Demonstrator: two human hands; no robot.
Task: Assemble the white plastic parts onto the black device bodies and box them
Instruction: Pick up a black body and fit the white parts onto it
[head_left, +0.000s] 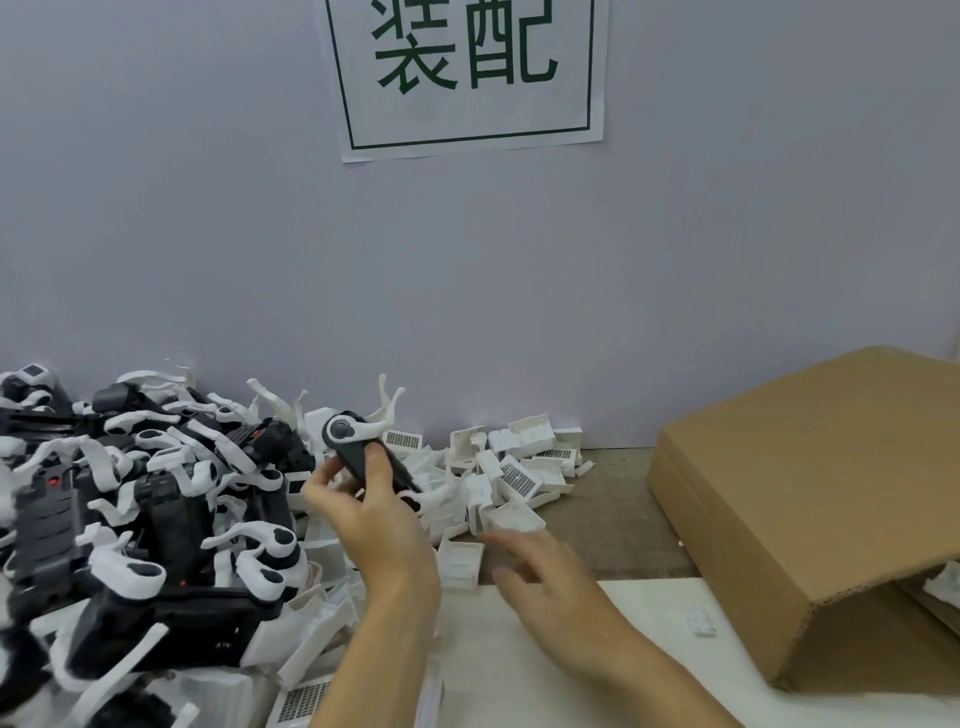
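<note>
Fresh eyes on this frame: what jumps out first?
The white wall sign with large green characters, top centre. Below it, the left hand grips a black device body with a white curved part already on it, while the right hand is blurred, open and empty. A tangled heap of black-and-white parts fills the left; a cardboard box sits right.

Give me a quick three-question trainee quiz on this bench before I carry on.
1. True or false: the left hand grips a black device body with a white part on it.
2. Which side of the bench holds the cardboard box: A) left, B) right, C) centre?
3. Fill in: the right hand holds ____.

Key: 1 true; 2 B; 3 nothing, its blurred fingers are spread over the table near the loose white housings.
</note>
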